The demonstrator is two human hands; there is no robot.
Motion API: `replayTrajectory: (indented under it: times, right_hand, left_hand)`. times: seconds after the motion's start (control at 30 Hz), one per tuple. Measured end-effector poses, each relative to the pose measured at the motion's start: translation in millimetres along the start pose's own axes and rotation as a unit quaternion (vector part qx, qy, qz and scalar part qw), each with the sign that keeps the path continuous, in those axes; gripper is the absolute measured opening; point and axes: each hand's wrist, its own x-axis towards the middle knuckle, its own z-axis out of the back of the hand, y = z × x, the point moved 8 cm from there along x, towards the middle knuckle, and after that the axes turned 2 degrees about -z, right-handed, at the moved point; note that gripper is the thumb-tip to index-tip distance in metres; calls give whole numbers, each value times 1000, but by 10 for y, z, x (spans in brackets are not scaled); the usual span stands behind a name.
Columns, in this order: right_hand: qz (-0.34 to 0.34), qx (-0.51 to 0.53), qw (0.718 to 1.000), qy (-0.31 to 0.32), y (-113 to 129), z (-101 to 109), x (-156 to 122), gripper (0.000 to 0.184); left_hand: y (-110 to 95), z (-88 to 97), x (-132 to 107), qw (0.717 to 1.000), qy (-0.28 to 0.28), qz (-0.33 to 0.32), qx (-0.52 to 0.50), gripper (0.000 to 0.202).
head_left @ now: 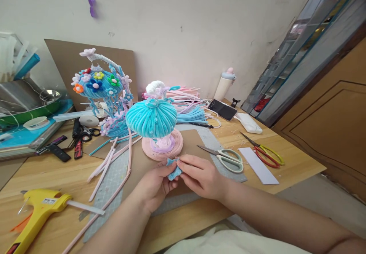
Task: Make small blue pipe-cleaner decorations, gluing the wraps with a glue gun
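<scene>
Between my two hands, in front of the lamp-like craft piece, is a small fuzzy light-blue piece (pixel 173 169) of what looks like pipe cleaner. My left hand (pixel 157 181) pinches it from the left, thumb on top. From the right, the fingers of my right hand (pixel 200 174) are closed on its other side. Part of the blue piece is hidden by my fingers. Just beyond stands a craft lamp shape with a turquoise ribbed shade (pixel 151 119) and a round pink base (pixel 147 150).
A yellow glue gun (pixel 42 208) lies at the left front. White-handled scissors (pixel 230 160) and red-and-yellow scissors (pixel 265 153) lie to the right, with a white strip (pixel 259 166) between them. Behind are a flowered blue craft (pixel 98 84), a phone (pixel 223 109) and a bottle (pixel 225 86).
</scene>
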Motion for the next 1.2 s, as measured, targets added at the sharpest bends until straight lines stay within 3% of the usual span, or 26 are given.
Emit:
replayTrajectory:
  times: [0.17,0.3,0.47,0.67,0.87,1.07,1.2]
  right_hand:
    - [-82,40,993,-75,29,74,30,31]
    - [-105,63,983,-135,35,140,36,20]
    - [-142,94,974,-150,-79,142,30,21]
    - [-209,152,959,-119,-178,51,43,17]
    - [-323,209,913,-135,-409,-45,-77,9]
    - [-300,158,931,-133,-363,3,-78,9]
    - [-315,183,921,-137,-351,-45,-113,9]
  left_hand:
    - [-42,-14,2,999,3,-40,-19,16]
    - [-87,-21,-13,998,-7,-60,-22,17]
    - [-156,-44,-31,995,-5,-95,11,21]
    - [-242,-52,-72,980,-50,-167,100,25]
    - [-305,-107,-76,964,-41,-204,163,20]
    - [-461,-61,-119,895,-106,-276,333,12]
    - [-455,-94,-142,885,-91,-299,345,8]
